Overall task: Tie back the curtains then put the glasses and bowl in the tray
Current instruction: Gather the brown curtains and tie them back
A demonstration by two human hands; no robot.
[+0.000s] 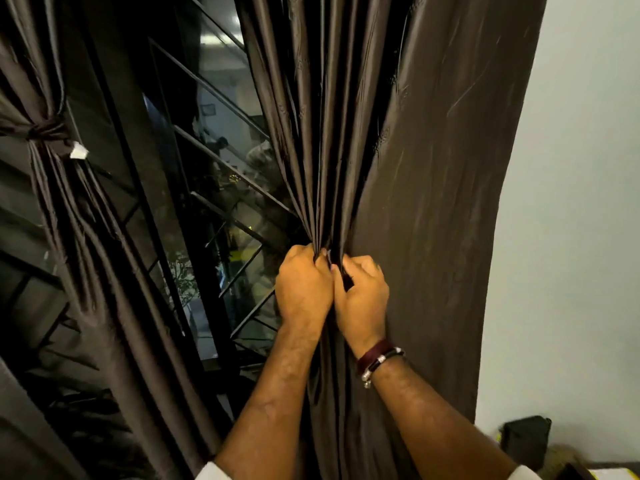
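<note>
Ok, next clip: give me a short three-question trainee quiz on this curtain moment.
1. True or false: the left curtain is already tied back.
2. Multiple choice: what do the left hand and right hand hold? A) a glass B) folds of the right curtain C) the window grille
3. Fill in: the bracelet sits on the ___ wrist.

Key:
1. True; a band gathers it at mid-height.
2. B; both hands have a grip on bunched fabric, side by side.
3. right

Both hands point(330, 289) (fists) on curtain point(398, 150)
</note>
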